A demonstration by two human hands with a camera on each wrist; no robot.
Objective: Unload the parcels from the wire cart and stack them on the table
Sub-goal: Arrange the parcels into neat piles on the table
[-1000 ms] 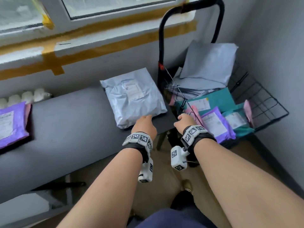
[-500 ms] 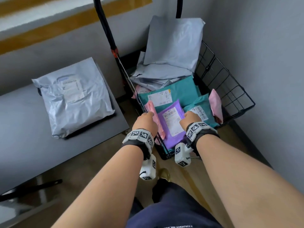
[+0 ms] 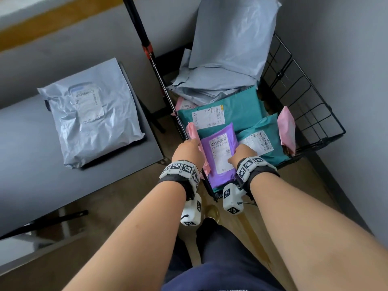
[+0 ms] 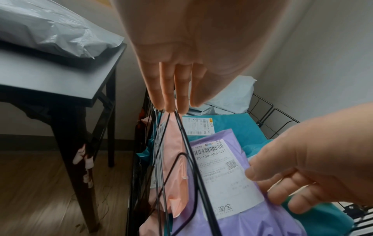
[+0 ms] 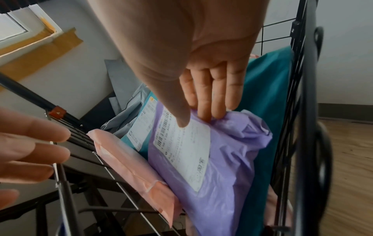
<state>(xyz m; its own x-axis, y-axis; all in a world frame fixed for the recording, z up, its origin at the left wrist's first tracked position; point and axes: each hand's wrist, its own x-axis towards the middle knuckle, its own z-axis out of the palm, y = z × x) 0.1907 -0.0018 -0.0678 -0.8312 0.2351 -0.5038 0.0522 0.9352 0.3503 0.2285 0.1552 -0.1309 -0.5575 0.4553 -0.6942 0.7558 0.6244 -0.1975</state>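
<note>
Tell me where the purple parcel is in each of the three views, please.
Head: purple parcel, centre, between both wrists, in the wire cart.
Left wrist: lower right, behind the cart wires.
Right wrist: centre right, its top edge pinched by the right hand.
Shared landmark: the pink parcel beside it.

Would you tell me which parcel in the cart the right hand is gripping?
The purple parcel: the right hand pinches its right edge. The teal, pink and grey ones go unheld.

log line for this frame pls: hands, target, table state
right hand: pinches purple parcel in wire cart | left hand: open, beside pink parcel | table: one grey parcel
</note>
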